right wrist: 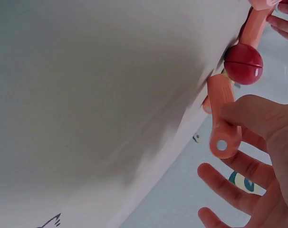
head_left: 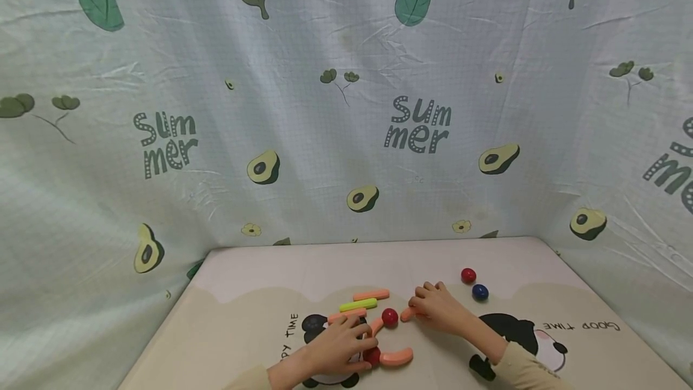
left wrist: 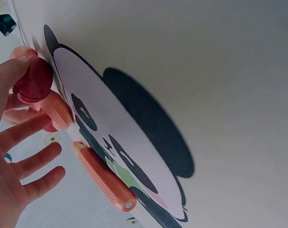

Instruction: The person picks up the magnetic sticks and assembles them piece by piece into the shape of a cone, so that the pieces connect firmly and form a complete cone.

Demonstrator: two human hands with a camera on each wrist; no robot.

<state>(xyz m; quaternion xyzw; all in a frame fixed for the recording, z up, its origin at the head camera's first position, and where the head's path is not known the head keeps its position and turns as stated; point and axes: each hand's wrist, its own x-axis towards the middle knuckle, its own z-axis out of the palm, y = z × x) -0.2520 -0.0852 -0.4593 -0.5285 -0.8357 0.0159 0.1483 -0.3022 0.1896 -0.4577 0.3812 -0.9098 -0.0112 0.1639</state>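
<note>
Gripping two parts: joining appears partly done, other parts lie loose.
The left hand pinches the near red ball; the right hand grips a curved orange bar, its end just beside the far red ball, apparently not joined. Judged complete: an orange link between both red balls, and a bent orange bar set against the near one. Unused, beyond the left hand: two straight orange bars and a lime bar; beyond the right hand: a spare red ball and a blue ball.
</note>
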